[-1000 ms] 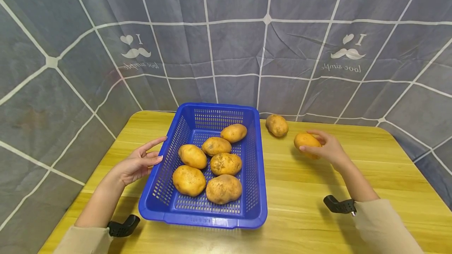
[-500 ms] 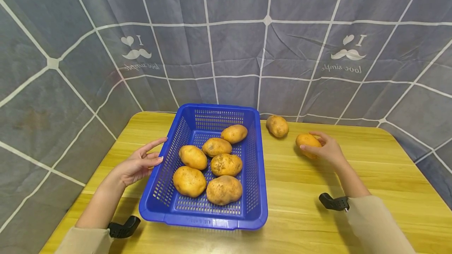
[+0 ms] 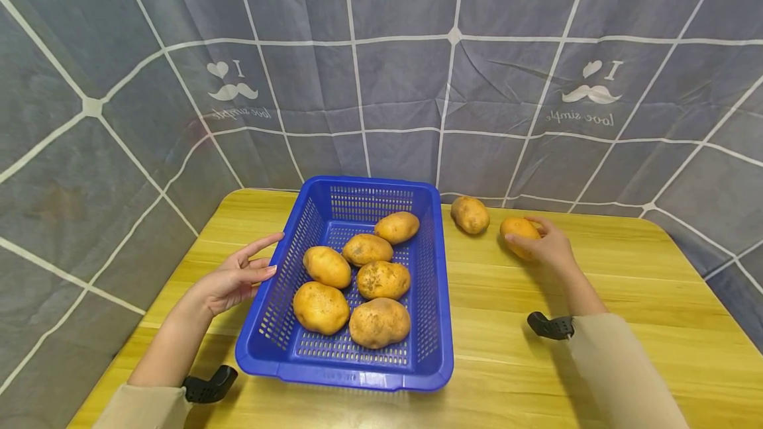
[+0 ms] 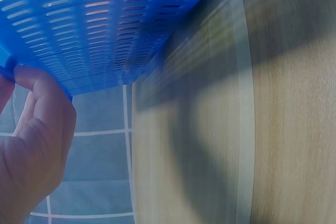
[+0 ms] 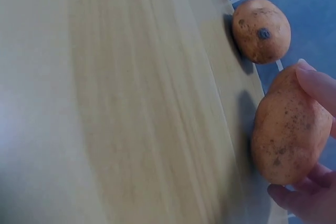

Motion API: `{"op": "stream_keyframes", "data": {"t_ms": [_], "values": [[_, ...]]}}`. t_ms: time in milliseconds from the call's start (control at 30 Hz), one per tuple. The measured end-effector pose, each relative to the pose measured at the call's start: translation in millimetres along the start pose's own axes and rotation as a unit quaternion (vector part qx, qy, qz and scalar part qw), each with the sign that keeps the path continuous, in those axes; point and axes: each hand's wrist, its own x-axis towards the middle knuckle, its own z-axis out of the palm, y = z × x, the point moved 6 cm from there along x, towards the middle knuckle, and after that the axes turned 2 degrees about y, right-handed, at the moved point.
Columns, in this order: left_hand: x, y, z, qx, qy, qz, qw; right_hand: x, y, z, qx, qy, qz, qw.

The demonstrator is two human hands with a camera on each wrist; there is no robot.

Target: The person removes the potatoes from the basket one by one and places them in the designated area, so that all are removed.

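Observation:
In the head view, my left hand (image 3: 229,283) is at the left side of a blue plastic basket (image 3: 442,310), its forefinger and thumb tips right at the rim. The left wrist view shows those fingertips against the edge of the basket (image 4: 105,30). Several potatoes (image 3: 378,323) lie inside on the slotted floor. To the right, my right hand (image 3: 551,247) holds a potato (image 3: 517,236) between thumb and fingers, close over the tabletop. In the right wrist view, this potato (image 5: 286,129) shows brown specks, with thumb and fingers at opposite ends.
Another potato (image 3: 470,215) rests on the wooden table (image 3: 495,363) near its back edge, between the basket and my right hand. A grey curtain with white lines (image 3: 393,85) hangs behind and to the sides of the table.
My right hand and forearm have shifted slightly toward the back of the table, the held potato moving a little with them. The left hand and basket have stayed put.

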Motion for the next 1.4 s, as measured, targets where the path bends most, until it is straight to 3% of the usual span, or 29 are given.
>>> {"op": "stream_keyframes", "data": {"t_ms": [933,1167,1400], "values": [[0.5,-0.2,-1.6,-0.008,0.010,-0.001,0.9999,38,-13,11,0.045,0.060,0.008,0.997],[1.3,0.2,-1.9,-0.004,0.020,0.000,0.9998,45,-18,15,0.014,0.084,-0.004,0.996],[1.0,-0.9,-2.5,-0.007,0.018,0.000,0.9998,51,-17,17,-0.009,0.075,-0.004,0.997]]}}
